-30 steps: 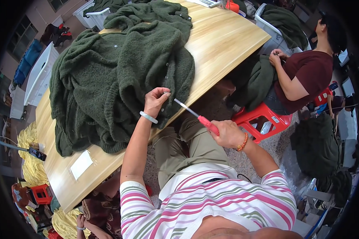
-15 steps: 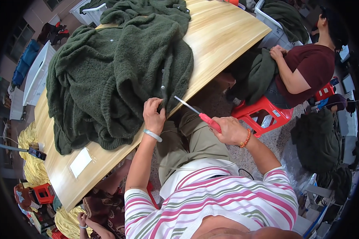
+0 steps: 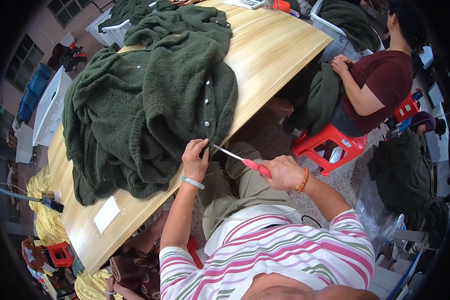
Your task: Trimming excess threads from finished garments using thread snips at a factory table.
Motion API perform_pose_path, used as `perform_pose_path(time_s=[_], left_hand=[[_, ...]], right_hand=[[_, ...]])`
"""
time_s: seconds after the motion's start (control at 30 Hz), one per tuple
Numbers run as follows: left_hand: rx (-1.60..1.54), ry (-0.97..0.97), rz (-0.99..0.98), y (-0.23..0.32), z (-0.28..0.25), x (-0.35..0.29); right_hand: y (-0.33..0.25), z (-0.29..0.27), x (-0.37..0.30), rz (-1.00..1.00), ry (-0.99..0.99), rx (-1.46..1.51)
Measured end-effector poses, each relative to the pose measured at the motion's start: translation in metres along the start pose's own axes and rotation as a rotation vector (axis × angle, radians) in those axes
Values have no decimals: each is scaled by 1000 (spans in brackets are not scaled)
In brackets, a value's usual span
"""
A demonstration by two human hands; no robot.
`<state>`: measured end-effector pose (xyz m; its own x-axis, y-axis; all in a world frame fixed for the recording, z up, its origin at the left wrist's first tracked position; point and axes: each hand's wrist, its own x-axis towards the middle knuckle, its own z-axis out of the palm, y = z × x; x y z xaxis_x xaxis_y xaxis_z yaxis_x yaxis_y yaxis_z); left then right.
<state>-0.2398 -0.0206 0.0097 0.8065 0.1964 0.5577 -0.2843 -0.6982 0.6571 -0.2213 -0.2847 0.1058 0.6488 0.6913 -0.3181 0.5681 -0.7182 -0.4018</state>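
Note:
A dark green knitted cardigan [image 3: 115,112] lies heaped over the near side of the wooden table [image 3: 272,47]. Several shiny round buttons [image 3: 206,101] show along its right-hand front band. My left hand [image 3: 195,162] pinches the cardigan's lower corner at the table edge, thumb against fingers. My right hand [image 3: 284,173] is wrapped round the pinkish-red handle of a screwdriver-like tool [image 3: 256,167] with a thin metal shaft. The shaft's tip points left and ends beside the pinched corner, close to my left fingertips; whether it touches the knit I cannot tell.
A white card [image 3: 106,215] lies on the table's near left part. To the right, a co-worker sits on a red stool [image 3: 330,146] with green knitwear in the lap. White bins [image 3: 52,105] stand beyond the table, and yellow cloth [image 3: 47,210] is piled at left.
The tool in my right hand has moved left, its tip now nearer my left fingers. The cardigan's button band lies more open to view, with more buttons showing. The whole view has shifted slightly.

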Motion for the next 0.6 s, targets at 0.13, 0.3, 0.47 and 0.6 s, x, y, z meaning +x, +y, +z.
perform_pose_path(time_s=[0.13,0.3,0.47,0.6], left_hand=[[13,-12,5,-2,2,0],[48,-4,5,9,0,3],[369,-118,52,38,2,23],[582,-195,65,41,16,34]], right_hand=[[-3,-4,-8,-48,-46,24],[14,5,-10,-9,59,75],[41,13,-14,-9,267,194],[49,12,-14,15,285,216]])
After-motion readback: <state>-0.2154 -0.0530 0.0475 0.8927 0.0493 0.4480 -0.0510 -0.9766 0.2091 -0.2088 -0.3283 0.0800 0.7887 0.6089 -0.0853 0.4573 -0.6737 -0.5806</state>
